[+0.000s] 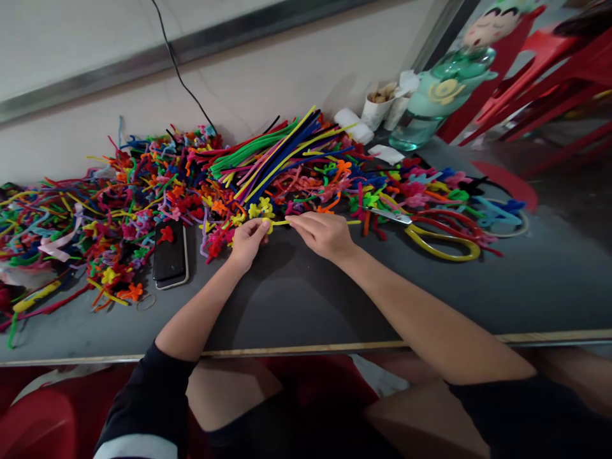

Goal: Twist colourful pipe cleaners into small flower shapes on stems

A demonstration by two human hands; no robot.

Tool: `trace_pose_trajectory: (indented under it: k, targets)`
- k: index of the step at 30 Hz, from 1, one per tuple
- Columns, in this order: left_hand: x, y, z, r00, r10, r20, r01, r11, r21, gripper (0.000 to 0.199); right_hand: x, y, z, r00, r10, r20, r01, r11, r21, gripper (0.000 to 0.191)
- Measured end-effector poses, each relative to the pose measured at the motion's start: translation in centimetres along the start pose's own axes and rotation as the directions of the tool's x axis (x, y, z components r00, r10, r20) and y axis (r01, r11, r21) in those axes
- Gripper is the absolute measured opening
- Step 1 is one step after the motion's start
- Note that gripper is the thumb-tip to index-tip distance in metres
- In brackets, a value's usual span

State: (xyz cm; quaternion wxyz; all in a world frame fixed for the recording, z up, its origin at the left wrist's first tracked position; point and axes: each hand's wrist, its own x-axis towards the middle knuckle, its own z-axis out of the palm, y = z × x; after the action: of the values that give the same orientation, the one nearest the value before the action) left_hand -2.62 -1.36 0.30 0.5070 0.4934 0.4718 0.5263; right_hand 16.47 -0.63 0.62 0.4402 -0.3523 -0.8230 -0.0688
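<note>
A yellow pipe cleaner [281, 223] stretches between my two hands above the near side of the pile. My left hand [250, 242] pinches its looped left end, beside a yellow flower shape [261, 208]. Fingers of my right hand [324, 234] are closed around the straight part, and its free end sticks out to the right. Behind my hands lies a bundle of long straight pipe cleaners [272, 153] in green, blue, yellow and pink, on top of a heap of small twisted pieces [143, 172].
Yellow-handled scissors [442, 248] lie right of my right hand. A black phone [170, 255] rests at the left. At the back right stand a paper cup [375, 113], a white roll [354, 125] and a green figure-shaped bottle [430, 95]. The grey table's [306, 306] edge runs in front of me.
</note>
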Motion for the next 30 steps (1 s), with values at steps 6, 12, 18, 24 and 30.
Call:
trace_pose_trajectory:
  k: [6, 12, 18, 24, 30]
  targets:
    - [-0.4, -0.2, 0.4, 0.998, 0.039, -0.045, -0.035, 0.997, 0.075, 0.035, -0.6, 1.1, 0.8, 0.998, 0.057, -0.003, -0.056, 0.985, 0.162, 0.026]
    - [-0.4, -0.2, 0.2, 0.999, 0.027, 0.039, -0.031, 0.993, 0.115, 0.033, -0.5, 0.1, 0.8, 0.940, 0.305, -0.151, -0.307, 0.952, 0.010, 0.021]
    - [-0.6, -0.4, 0.4, 0.994, 0.102, 0.041, -0.107, 0.981, 0.163, 0.030, -0.2, -0.6, 0.9, 0.945, 0.266, -0.190, -0.270, 0.963, 0.006, 0.020]
    - [-0.4, -0.5, 0.6, 0.989, 0.098, -0.110, -0.091, 0.993, 0.069, 0.026, -0.1, -0.4, 0.6, 0.993, -0.001, -0.119, 0.011, 0.997, 0.081, 0.012]
    - [-0.2, -0.4, 0.5, 0.992, 0.054, -0.110, -0.053, 0.998, 0.016, 0.025, -0.2, 0.1, 0.2, 1.000, -0.001, -0.005, 0.001, 1.000, 0.020, 0.015]
